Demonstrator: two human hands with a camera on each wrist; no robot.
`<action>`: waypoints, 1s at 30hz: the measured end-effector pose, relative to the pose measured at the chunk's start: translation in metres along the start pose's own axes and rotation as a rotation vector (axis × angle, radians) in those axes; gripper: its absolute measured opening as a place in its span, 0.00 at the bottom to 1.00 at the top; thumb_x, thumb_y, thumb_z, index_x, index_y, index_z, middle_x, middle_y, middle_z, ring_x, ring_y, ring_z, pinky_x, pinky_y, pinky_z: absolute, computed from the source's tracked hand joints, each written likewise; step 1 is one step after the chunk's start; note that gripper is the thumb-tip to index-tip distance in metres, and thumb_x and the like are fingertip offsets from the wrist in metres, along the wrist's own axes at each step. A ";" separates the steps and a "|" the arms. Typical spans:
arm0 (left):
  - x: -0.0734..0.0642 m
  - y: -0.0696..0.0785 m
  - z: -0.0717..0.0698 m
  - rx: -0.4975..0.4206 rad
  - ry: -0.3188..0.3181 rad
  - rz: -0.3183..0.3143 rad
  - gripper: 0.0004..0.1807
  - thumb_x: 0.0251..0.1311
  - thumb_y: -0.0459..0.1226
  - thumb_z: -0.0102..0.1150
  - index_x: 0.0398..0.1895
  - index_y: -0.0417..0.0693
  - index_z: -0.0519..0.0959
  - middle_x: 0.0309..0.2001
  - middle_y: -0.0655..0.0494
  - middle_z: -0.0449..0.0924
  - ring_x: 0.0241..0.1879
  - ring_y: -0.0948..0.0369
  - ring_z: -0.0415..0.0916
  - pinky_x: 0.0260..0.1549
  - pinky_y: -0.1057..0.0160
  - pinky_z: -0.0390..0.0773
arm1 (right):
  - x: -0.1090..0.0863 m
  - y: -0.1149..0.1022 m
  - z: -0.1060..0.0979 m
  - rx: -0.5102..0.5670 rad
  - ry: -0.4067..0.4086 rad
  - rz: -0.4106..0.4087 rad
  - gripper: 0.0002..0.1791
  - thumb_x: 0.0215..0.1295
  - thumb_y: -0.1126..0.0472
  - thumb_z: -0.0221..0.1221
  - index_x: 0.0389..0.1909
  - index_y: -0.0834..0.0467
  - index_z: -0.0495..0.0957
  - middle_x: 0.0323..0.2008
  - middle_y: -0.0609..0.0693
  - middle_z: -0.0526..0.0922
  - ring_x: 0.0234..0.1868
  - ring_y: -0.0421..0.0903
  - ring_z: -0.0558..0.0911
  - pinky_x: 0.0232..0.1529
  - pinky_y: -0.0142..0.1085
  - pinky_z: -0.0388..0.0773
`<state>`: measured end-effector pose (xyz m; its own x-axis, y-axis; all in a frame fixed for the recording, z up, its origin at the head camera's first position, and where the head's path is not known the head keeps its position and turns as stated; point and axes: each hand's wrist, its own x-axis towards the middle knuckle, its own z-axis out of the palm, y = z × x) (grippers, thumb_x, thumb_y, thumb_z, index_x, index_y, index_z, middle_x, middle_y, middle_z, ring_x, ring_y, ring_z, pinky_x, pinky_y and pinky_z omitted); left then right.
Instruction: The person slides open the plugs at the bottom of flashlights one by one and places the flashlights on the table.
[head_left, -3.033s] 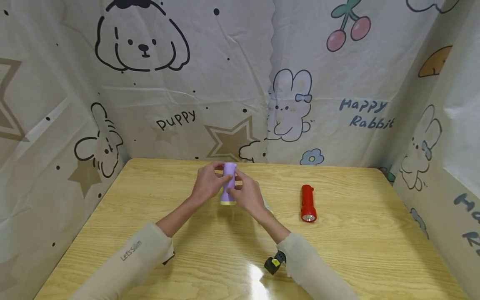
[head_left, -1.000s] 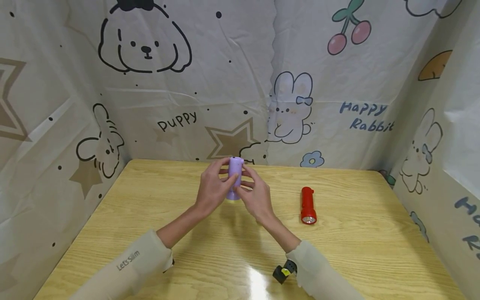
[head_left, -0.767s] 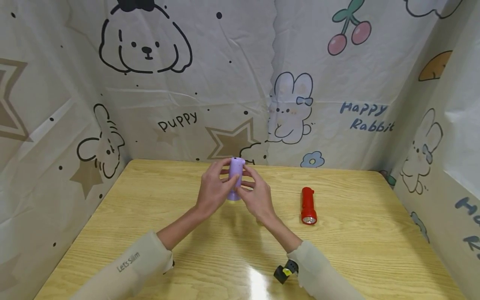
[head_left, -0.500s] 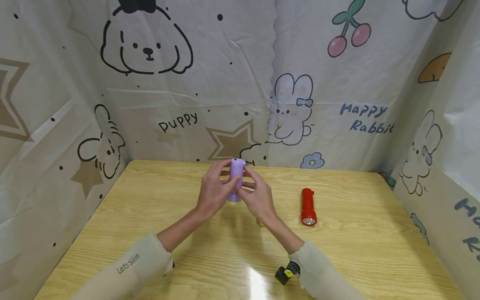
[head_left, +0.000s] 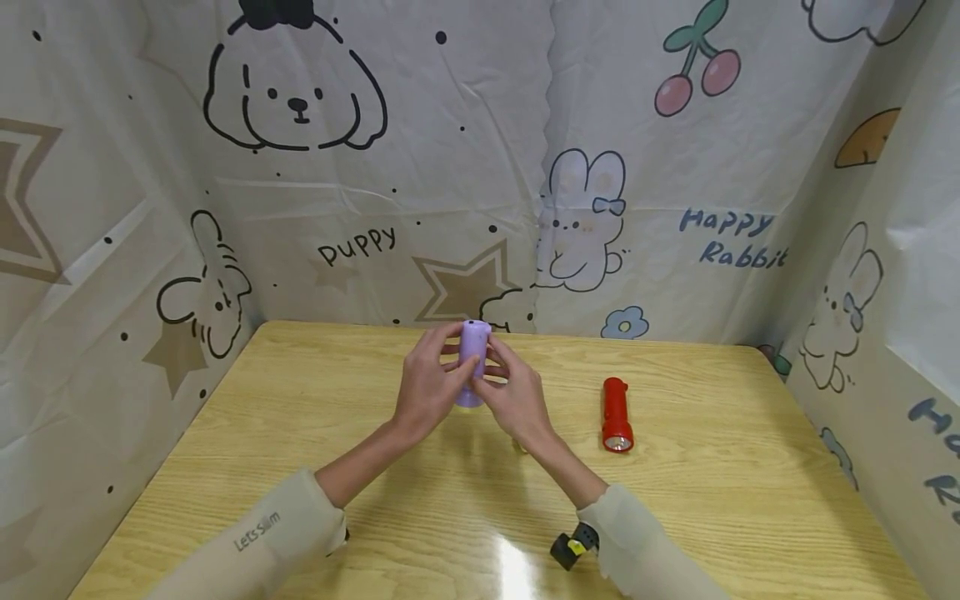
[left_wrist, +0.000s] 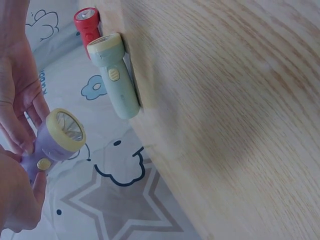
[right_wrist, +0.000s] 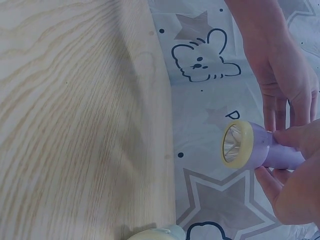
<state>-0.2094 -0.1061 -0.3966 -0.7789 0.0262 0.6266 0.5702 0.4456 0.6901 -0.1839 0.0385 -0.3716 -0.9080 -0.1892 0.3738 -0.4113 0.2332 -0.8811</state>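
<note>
Both hands grip a purple flashlight (head_left: pixel 474 337) above the back middle of the table, its tail end up and its head pointing down. My left hand (head_left: pixel 427 379) has thumb and fingers round the barrel from the left. From the right, my right hand (head_left: pixel 516 396) pinches it, thumb near the other thumb. In the left wrist view, a left fingertip sits beside the pale yellow button (left_wrist: pixel 43 164), and the lens in its yellow rim (left_wrist: pixel 75 142) looks unlit. The right wrist view shows the purple body (right_wrist: pixel 260 145) between both hands.
A red flashlight (head_left: pixel 616 414) lies on the wooden table (head_left: pixel 720 492) to the right. A pale green flashlight (left_wrist: pixel 117 82) lies closer in, mostly hidden by my right forearm in the head view. Printed cloth (head_left: pixel 450 167) stands at the back and sides.
Over three seconds the purple flashlight shifts slightly right and its tail end tips into view. My right hand moves a little right with it. In the last second the hands barely move.
</note>
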 end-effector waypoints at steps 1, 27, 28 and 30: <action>0.000 0.000 0.000 0.000 0.002 0.002 0.24 0.57 0.27 0.70 0.57 0.34 0.76 0.50 0.40 0.77 0.43 0.47 0.81 0.38 0.62 0.85 | 0.000 0.001 0.000 0.001 0.002 -0.005 0.32 0.62 0.75 0.63 0.67 0.73 0.65 0.56 0.71 0.77 0.48 0.65 0.83 0.47 0.42 0.84; -0.003 0.002 -0.001 0.007 0.013 0.025 0.23 0.59 0.28 0.70 0.56 0.35 0.76 0.50 0.41 0.77 0.44 0.48 0.81 0.39 0.62 0.85 | 0.009 0.044 0.009 -0.010 0.015 -0.022 0.31 0.64 0.68 0.66 0.68 0.63 0.70 0.56 0.63 0.79 0.50 0.58 0.84 0.46 0.37 0.83; -0.004 0.002 -0.001 0.005 0.013 0.025 0.23 0.59 0.28 0.70 0.56 0.35 0.76 0.50 0.41 0.77 0.44 0.48 0.81 0.39 0.62 0.85 | 0.009 0.044 0.009 -0.011 0.012 -0.021 0.30 0.64 0.69 0.66 0.68 0.63 0.70 0.56 0.63 0.79 0.49 0.58 0.84 0.46 0.36 0.83; -0.004 0.002 -0.001 0.003 0.010 0.023 0.23 0.59 0.28 0.70 0.57 0.35 0.75 0.50 0.41 0.77 0.44 0.48 0.81 0.39 0.62 0.85 | 0.009 0.044 0.009 -0.014 0.013 -0.026 0.31 0.64 0.69 0.66 0.68 0.63 0.70 0.56 0.63 0.79 0.49 0.58 0.84 0.45 0.36 0.83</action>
<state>-0.2051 -0.1063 -0.3973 -0.7632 0.0274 0.6456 0.5869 0.4474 0.6748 -0.2098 0.0390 -0.4098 -0.8982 -0.1826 0.4000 -0.4353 0.2415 -0.8673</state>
